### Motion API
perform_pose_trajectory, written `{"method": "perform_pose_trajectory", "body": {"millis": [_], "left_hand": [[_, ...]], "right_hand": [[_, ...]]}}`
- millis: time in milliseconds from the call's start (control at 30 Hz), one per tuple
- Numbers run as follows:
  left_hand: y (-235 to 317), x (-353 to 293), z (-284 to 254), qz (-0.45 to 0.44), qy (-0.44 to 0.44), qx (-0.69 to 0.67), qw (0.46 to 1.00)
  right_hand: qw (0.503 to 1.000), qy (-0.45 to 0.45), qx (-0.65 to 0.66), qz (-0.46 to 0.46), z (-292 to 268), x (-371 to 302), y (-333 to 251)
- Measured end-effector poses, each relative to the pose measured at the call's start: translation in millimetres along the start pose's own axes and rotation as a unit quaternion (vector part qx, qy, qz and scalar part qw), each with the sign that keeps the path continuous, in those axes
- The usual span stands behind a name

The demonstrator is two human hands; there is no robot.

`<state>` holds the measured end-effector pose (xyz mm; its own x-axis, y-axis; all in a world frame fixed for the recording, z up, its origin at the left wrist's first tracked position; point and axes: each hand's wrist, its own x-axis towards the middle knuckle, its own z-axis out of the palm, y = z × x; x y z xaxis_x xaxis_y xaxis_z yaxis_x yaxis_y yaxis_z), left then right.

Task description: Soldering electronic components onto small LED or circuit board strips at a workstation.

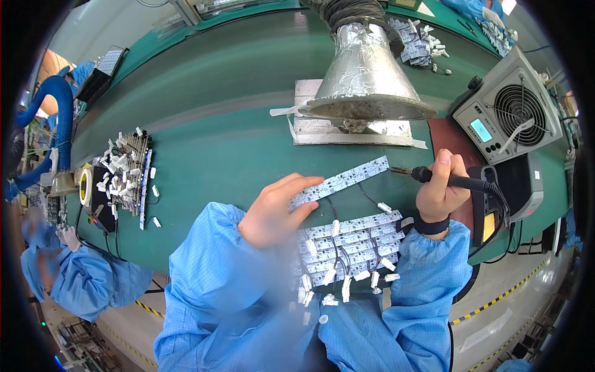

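Observation:
Between its thumb and fingers my left hand point(276, 211) grips the left end of an LED strip board point(347, 180), a narrow pale strip with wires and white connectors. My right hand point(443, 192) is closed round a soldering iron point(424, 174). The iron's tip points left and sits close to the board's right end; whether they touch I cannot tell. Just below the held board, in front of my body, several similar strip boards point(353, 242) lie side by side, their dark wires ending in white connectors point(346, 285) toward me.
A foil-covered fume hood point(372, 74) hangs over a pale plate point(304, 133) beyond my hands. At right stands a grey machine point(508, 111) with a fan and screen. More strip boards point(130, 170) are piled at left, near a blue hose point(65, 118). Another person point(93, 270) works there.

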<state>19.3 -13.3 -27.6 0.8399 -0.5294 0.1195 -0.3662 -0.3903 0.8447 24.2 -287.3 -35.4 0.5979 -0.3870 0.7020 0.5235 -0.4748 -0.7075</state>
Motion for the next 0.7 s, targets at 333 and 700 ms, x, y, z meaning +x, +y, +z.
{"method": "perform_pose_trajectory", "body": {"millis": [333, 700], "left_hand": [[0.6, -0.9, -0.4, -0.009, -0.003, 0.005, 1.000], [15.4, -28.3, -55.1, -0.065, -0.026, 0.058, 0.996]], "right_hand": [[1.000, -0.007, 0.003, 0.017, 0.8, 0.0, -4.3], [0.992, 0.122, 0.027, 0.036, -14.0, 10.0, 9.1]]}}
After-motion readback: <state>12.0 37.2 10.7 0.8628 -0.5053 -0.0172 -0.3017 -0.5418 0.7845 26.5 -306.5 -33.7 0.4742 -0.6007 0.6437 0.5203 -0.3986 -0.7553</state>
